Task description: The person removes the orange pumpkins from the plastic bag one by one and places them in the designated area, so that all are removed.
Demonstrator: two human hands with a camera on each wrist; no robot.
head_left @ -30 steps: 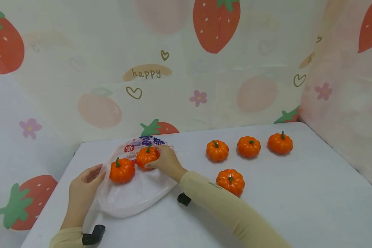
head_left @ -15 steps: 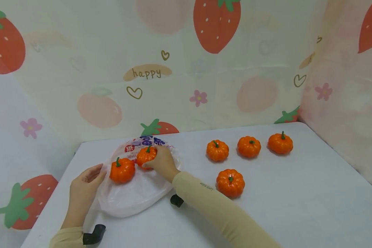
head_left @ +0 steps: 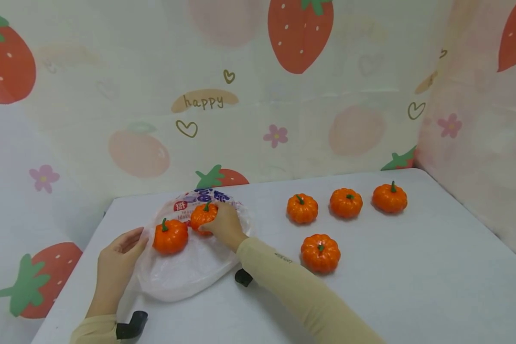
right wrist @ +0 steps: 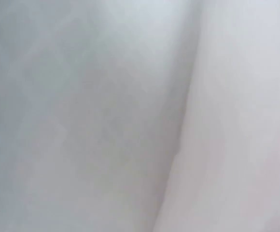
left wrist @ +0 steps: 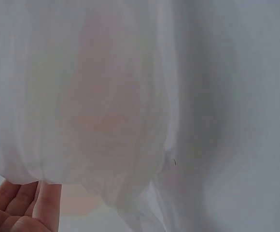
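Note:
A thin white plastic bag [head_left: 185, 277] with red and blue print lies spread at the left of the table. My left hand [head_left: 115, 267] pinches its left edge; in the left wrist view the bag's sheet [left wrist: 106, 121] hangs over the curled fingers [left wrist: 46, 205]. Within the bag's mouth sit two small orange pumpkins. One pumpkin [head_left: 170, 237] is close to the left hand. My right hand [head_left: 227, 227] reaches into the bag and grips the other pumpkin [head_left: 201, 219], covering its right side. Only blurred whitish plastic [right wrist: 106, 145] fills the right wrist view.
Three more pumpkins stand in a row at the back right: a left one [head_left: 302, 209], a middle one [head_left: 346, 203] and a right one [head_left: 389, 198]. Another pumpkin [head_left: 320, 253] sits nearer, beside the right sleeve [head_left: 292, 286]. A strawberry-printed curtain [head_left: 301, 119] backs the white table [head_left: 413, 272].
My right wrist and forearm have shifted slightly left, and the hand has turned a little around the pumpkin. The left hand and the other pumpkins have stayed in place.

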